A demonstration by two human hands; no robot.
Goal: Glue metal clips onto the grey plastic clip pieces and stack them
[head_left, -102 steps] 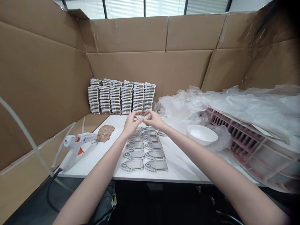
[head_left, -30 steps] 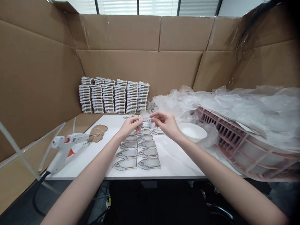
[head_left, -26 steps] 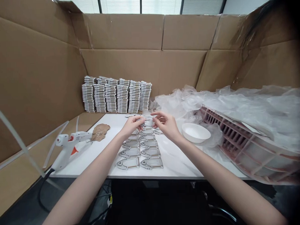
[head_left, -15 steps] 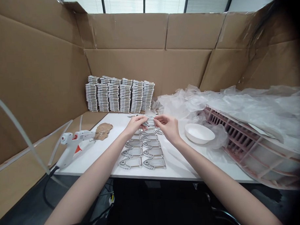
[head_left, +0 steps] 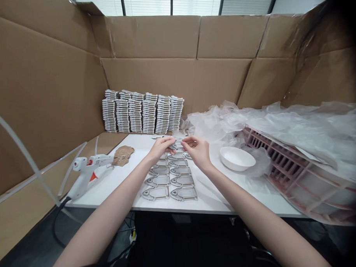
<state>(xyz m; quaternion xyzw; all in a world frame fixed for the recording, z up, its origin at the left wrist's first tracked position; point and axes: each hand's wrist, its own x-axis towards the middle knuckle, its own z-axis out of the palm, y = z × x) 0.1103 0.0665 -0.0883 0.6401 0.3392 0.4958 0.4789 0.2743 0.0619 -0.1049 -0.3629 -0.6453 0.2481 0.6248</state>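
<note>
My left hand point(head_left: 161, 147) is closed, its thumb and fingers pinched near the far end of two columns of fish-shaped metal frames point(head_left: 184, 193). Close beside it on the right, my right hand point(head_left: 197, 149) also pinches with thumb and forefinger. A small grey piece shows between the fingertips, but I cannot make out what it is or which hand bears it. The grey frames lie flat on the white table point(head_left: 215, 194), partly hidden at the far end by my hands.
Stacks of similar frames point(head_left: 149, 113) stand against the cardboard wall. On the left are a white glue gun point(head_left: 86, 173) and a torn brown cardboard piece point(head_left: 123, 155). A white bowl point(head_left: 237, 158), a pink plastic basket point(head_left: 287, 180) and clear plastic bags point(head_left: 218, 122) occupy the right side.
My right hand has shifted slightly left, closer to the left hand. The left hand stays nearly in place, and the frames on the table look unchanged.
</note>
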